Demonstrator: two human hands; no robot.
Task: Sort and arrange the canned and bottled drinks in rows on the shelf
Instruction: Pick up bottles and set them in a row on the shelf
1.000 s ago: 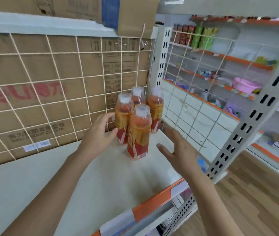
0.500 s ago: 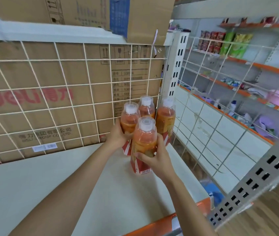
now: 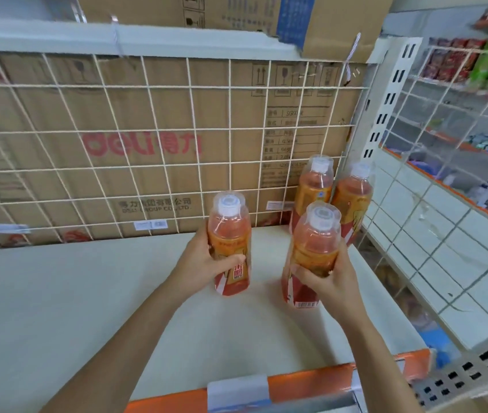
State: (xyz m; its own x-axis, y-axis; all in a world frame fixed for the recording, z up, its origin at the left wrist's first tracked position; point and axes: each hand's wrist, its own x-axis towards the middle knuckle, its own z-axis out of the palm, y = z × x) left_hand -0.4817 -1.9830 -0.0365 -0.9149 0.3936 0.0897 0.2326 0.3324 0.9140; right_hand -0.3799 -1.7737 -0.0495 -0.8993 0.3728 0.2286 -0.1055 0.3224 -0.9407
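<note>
The left hand [image 3: 207, 263] is clamped around one bottle [image 3: 230, 245] at mid-shelf; the right hand [image 3: 323, 278] is clamped around another [image 3: 314, 251] just before two standing bottles [image 3: 315, 186]. Risk: pushing back carelessly could topple those.

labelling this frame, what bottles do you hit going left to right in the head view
bottle in left hand → bottle in right hand → back right bottle. The back left bottle overlaps the right-hand one, so it is left out.

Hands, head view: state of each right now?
Left hand: closed around an orange plastic drink bottle.
Right hand: closed around a second orange bottle.
</note>
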